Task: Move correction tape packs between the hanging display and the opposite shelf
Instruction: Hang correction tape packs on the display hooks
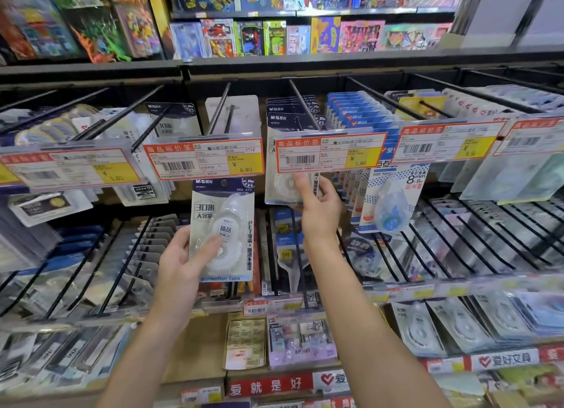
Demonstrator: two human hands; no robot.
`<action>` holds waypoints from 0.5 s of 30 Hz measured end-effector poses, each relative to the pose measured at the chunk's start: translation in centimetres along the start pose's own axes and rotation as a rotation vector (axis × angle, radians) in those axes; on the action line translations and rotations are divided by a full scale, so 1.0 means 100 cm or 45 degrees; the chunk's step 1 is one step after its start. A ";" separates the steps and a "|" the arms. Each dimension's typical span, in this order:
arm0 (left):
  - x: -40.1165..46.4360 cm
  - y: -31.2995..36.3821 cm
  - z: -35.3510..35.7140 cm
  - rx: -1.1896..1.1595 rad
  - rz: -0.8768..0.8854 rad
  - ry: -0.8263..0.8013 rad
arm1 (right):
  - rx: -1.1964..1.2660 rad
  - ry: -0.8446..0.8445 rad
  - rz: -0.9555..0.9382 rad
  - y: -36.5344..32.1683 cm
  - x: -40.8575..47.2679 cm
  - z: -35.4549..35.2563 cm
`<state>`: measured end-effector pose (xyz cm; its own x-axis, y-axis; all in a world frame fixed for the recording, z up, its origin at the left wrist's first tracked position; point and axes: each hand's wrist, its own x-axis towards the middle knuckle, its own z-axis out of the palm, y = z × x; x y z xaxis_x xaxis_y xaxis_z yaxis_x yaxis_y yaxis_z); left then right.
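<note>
My left hand [183, 267] grips a correction tape pack [224, 221] with a dark blue header, upright and free of any hook, just below the 6.80 price tag [204, 158]. My right hand [317, 206] pinches the lower part of another correction tape pack [282, 187], the front one of a row hanging on the hook [305, 105] behind the 5.80 price tag [329, 152]. That tag hides the pack's upper half. The hook [219, 108] above my left hand carries one clear pack far back.
Long black hooks with price tags stick out toward me across the display. A blue dotted tape pack [393, 200] hangs right of my right hand. More packs hang on lower rows and boxes stand on the bottom shelf [244, 343]. Toy boxes [274, 38] fill the top shelves.
</note>
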<state>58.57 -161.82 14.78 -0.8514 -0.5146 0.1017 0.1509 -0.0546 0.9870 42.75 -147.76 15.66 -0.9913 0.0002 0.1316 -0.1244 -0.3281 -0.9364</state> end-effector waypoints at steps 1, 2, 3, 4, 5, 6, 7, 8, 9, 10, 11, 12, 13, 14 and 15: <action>0.000 0.001 0.001 -0.001 0.002 -0.004 | 0.005 0.003 -0.006 0.002 0.003 0.000; 0.000 0.001 0.002 -0.004 0.005 -0.007 | 0.007 0.005 -0.007 0.004 0.005 0.001; 0.000 0.001 0.003 -0.006 0.005 -0.007 | 0.009 0.004 -0.009 0.005 0.007 0.001; 0.000 0.002 0.004 -0.010 0.003 -0.005 | 0.018 -0.002 -0.007 0.006 0.008 0.002; 0.001 0.002 0.005 -0.012 0.000 -0.007 | 0.030 -0.007 -0.006 0.007 0.010 0.002; 0.001 0.002 0.005 -0.014 -0.001 -0.010 | 0.041 -0.012 -0.006 0.007 0.012 0.003; 0.001 0.001 0.005 -0.015 -0.004 -0.012 | 0.049 -0.016 -0.009 0.007 0.013 0.003; 0.002 0.001 0.005 -0.014 -0.005 -0.012 | 0.056 -0.021 -0.013 0.007 0.015 0.003; 0.002 0.001 0.006 -0.012 -0.003 -0.012 | 0.059 -0.024 -0.016 0.007 0.017 0.004; 0.001 0.001 0.006 -0.010 -0.001 -0.012 | 0.056 -0.029 -0.014 0.006 0.018 0.005; 0.001 0.000 0.006 -0.005 -0.002 -0.011 | 0.054 -0.030 -0.012 0.007 0.020 0.006; 0.001 0.000 0.006 -0.001 -0.004 -0.011 | 0.051 -0.030 -0.013 0.008 0.023 0.007; 0.001 -0.001 0.006 0.003 -0.008 -0.014 | 0.050 -0.022 -0.011 0.009 0.025 0.008; 0.001 -0.001 0.007 0.007 -0.011 -0.018 | 0.047 -0.011 -0.001 0.009 0.027 0.010; 0.001 -0.001 0.007 0.008 -0.014 -0.020 | 0.045 -0.001 0.006 0.009 0.029 0.010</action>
<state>58.11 -161.25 14.80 -0.8606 -0.5008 0.0923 0.1380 -0.0548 0.9889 39.79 -149.04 15.53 -0.9918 -0.0024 0.1275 -0.1181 -0.3616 -0.9248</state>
